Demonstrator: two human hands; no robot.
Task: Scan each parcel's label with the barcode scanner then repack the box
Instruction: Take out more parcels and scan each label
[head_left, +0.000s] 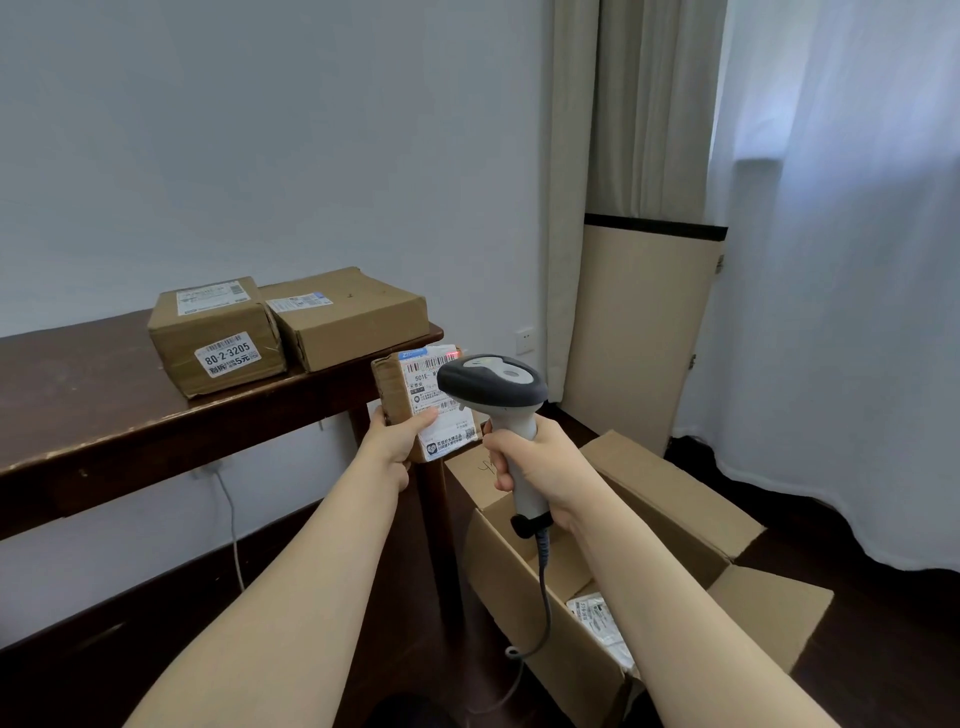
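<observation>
Parcel (396, 391) under scan was held in mid-air just off the corner of the table (104, 405), above the open box (675, 499) on the floor. Head view: the left hand (395, 436) gripped its lower left corner, thumb lying across the label (434, 397). The right hand (535, 462) was clenched round the handle of the barcode scanner (493, 379), whose head sat close to the label and hid its right part. A red spot (456, 354) lay at the right end of the top barcode, so the beam probably missed part of the code, and a failed read was likely unless the aim moved left. The corner grip looked marginal, and a slip would drop the parcel. The cable (543, 582) hung into the box and could snag a flap. Two parcels (215, 332) lay touching on the table.
</observation>
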